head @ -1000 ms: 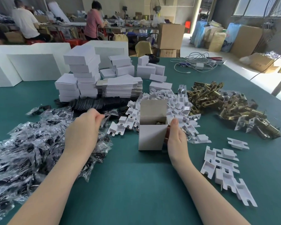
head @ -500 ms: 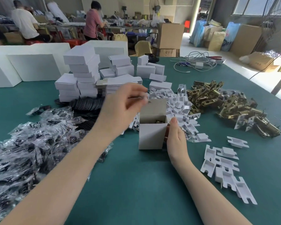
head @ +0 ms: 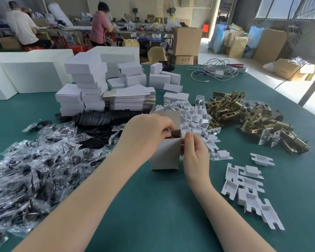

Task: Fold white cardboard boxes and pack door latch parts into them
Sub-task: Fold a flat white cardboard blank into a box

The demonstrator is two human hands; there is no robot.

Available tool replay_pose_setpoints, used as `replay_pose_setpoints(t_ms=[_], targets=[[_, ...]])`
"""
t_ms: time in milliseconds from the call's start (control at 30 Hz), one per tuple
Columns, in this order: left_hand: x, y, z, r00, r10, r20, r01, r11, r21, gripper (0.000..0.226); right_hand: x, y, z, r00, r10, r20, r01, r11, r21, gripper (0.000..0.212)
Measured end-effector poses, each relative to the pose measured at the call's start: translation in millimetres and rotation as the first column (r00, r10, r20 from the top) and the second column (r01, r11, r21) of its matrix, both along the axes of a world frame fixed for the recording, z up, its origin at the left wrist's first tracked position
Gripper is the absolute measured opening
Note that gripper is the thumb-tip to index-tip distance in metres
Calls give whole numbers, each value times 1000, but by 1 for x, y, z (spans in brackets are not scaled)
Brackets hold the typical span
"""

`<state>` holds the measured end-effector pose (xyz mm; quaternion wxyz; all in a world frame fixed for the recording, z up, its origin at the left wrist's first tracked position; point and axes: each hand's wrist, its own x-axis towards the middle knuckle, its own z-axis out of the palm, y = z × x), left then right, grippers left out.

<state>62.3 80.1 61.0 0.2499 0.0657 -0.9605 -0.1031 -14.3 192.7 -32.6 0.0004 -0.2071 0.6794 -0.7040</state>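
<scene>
Small upright white cardboard box (head: 166,154) standing open-topped on the green felt-covered table (head: 153,215), lid flap raised behind. Left hand (head: 145,135) curled over the opening, fingertips inside and pinching something small and dark, not clearly identifiable. Right hand (head: 194,153) pressed against the box's right side, fingers bent around its upper corner. Heap of brass-coloured door latch parts (head: 251,120) well to the right; pile of clear plastic bags with black contents (head: 25,164) to the left.
</scene>
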Motion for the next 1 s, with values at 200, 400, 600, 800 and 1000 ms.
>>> replay_pose_setpoints(t_ms=[200, 400, 600, 800, 1000], targets=[[2, -2, 6, 994, -52, 94, 56, 998, -36, 20, 2, 2, 5, 998, -30, -58, 26, 997, -68, 16], [-1, -13, -4, 975, -106, 196, 147, 968, -205, 48, 3, 4, 8, 950, -42, -308, 25, 998, -60, 19], [12, -19, -55, 919, 41, -391, 194, 818, 542, 26, -4, 8, 19, 953, 61, -296, -46, 997, 56, 18], [19, -24, -69, 903, -35, -429, 320, 722, 613, 13, -13, 9, 36, 956, 251, -151, -249, 968, 34, 38], [13, -25, -74, 871, -31, -491, 391, 650, 652, 17, -11, 22, 34, 887, 268, -377, -220, 961, 166, 16]])
